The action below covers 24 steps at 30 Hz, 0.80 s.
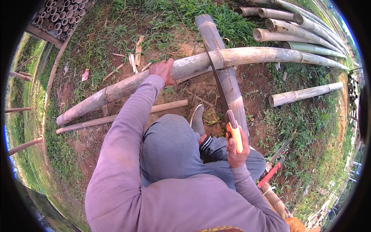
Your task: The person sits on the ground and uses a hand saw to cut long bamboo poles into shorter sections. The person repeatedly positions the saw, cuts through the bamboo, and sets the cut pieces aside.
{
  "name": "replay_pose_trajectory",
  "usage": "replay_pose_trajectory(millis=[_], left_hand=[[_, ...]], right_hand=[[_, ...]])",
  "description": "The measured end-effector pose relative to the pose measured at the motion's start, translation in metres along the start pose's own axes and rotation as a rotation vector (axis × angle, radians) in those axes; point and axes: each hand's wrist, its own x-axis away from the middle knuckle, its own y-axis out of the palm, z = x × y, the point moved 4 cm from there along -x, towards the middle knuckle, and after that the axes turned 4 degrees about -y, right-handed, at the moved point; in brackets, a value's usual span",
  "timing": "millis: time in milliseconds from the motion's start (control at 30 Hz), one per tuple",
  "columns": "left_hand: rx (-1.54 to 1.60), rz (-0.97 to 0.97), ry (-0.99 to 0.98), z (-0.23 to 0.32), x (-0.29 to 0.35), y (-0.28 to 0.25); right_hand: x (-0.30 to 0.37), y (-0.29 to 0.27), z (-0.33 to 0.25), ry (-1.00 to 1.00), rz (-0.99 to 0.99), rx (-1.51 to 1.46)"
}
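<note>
A long bamboo pole (131,86) runs from the left to the far right, lying across a second, thick bamboo pole (234,89) on the ground. My left hand (164,72) is wrapped round the long pole, left of where the two cross. In my right hand (237,149) is the orange-and-yellow handle of a hand saw (219,85). The saw's dark blade slants up and away, its edge against the long pole beside a joint, close to the crossing. How deep the blade sits in the bamboo I cannot tell.
Several bamboo poles (286,36) lie stacked at the far right, with a short cut piece (305,94) nearer. A thinner pole (123,116) lies below the long one. Bundled bamboo ends (58,17) show at the far left. A red-handled tool (269,174) lies at my right.
</note>
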Motion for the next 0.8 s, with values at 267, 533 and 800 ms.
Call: replay_pose_trajectory(millis=[267, 533, 800], left_hand=[[-0.013, 0.054, 0.031, 0.016, -0.006, 0.001], [0.108, -0.112, 0.133, -0.020, -0.006, 0.000], [0.101, -0.060, 0.070, -0.008, -0.009, -0.001]], right_hand=[[-0.153, 0.069, 0.020, -0.032, 0.042, -0.069], [-0.129, 0.080, 0.029, -0.262, 0.113, 0.034], [-0.140, 0.069, 0.042, -0.252, 0.138, -0.003]])
